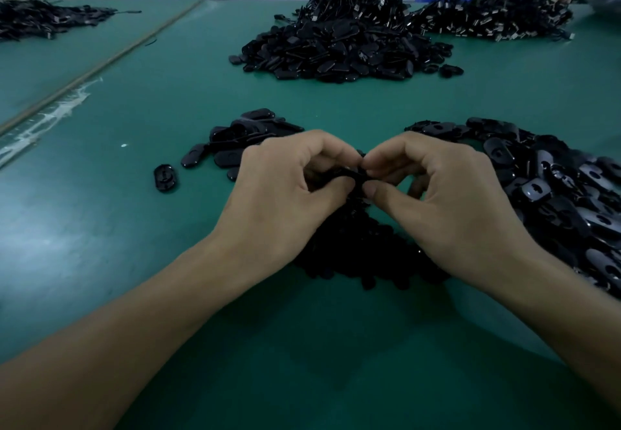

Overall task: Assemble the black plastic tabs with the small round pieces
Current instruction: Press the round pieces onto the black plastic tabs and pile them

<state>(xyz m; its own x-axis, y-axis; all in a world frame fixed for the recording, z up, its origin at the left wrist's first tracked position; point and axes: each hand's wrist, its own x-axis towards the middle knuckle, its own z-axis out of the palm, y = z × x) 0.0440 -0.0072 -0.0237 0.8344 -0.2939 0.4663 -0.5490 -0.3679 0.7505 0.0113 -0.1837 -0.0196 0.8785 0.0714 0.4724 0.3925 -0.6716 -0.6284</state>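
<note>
Both hands are meeting over the middle of the green table, and that is where the black tab is sitting, raised just off the surface between the fingertips. The left hand is curling its fingers round the tab's left part with the thumb pressing from below, so it is acting as the holder. The right hand is pinching the tab's right end between thumb and forefinger. In my reading that is the fitting hand, though whether a round piece is under those fingertips cannot be made out. The tab is lying with its long axis running roughly left to right, one end towards each palm, which gives each hand an end to work on. Which face is turned up is too dark to tell. Supplies are lying close for short reaches: the dark heap of small round pieces directly under the wrists, the spread of loose tabs just beside the right hand, and a smaller cluster behind the left hand, likely the finished ones. A lone tab is lying apart to the left.
</note>
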